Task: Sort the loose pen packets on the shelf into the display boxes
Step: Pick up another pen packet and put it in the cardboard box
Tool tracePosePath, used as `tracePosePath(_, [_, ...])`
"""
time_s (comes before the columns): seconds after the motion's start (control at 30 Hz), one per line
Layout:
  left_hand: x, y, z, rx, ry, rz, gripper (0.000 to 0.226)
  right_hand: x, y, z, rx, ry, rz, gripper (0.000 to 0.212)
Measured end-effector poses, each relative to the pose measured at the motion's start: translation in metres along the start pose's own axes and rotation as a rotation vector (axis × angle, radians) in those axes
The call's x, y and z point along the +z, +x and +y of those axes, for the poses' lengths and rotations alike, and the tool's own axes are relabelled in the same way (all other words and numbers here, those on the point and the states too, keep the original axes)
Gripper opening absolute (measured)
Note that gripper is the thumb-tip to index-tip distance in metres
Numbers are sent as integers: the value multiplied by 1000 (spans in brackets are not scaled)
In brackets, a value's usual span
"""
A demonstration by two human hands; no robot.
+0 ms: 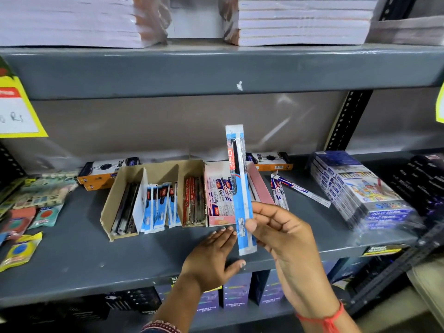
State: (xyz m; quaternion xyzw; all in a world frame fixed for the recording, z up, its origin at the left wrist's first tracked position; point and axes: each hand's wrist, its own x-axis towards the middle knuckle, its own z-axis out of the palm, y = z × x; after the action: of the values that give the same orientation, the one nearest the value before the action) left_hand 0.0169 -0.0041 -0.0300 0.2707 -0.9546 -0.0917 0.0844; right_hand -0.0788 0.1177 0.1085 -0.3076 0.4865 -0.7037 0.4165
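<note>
"TRIO" reads on the black-and-orange carton (pixel 105 173) at centre left and again on its twin (pixel 270 161) right of centre. The yellow price tag (pixel 18 111) at upper left shows handwritten "Rs". Other print is too blurred.

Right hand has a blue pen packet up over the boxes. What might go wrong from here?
1. The blue pen packet is pinched only near its lower end by the right hand, so it may swing or slip.
2. The matching blue packets sit beside the red packets in the cardboard display box; it could land in the wrong compartment.
</note>
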Motion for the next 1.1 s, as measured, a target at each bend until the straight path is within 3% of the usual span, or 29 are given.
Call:
tracePosePath(0.4, [-19, -13, 1, -114, 64, -126, 60, 13, 23, 24, 97, -104, -77, 28])
tracePosePath(0.53, [-22, -40, -23, -177, 81, -81, 54, 31, 39, 46, 154, -172, -88, 28])
tracePosePath(0.67, [-23, -66, -55, -263, 79, -52, 90, 56, 58, 64, 207, -215, -112, 29])
tracePosePath(0.77, [-25, -81, -79, -303, 36, 49, 104, 77, 76, 80, 207, -319, -129, 31])
tracePosePath(0.9, [-28, -89, -86, -354, 64, 33, 85, 105, 106, 102, 110, -632, -145, 32])
tracePosePath(1.1, [-18, -89, -91, -334, 28, 147, 58, 145, 140, 115, 33, -1031, -210, 29])
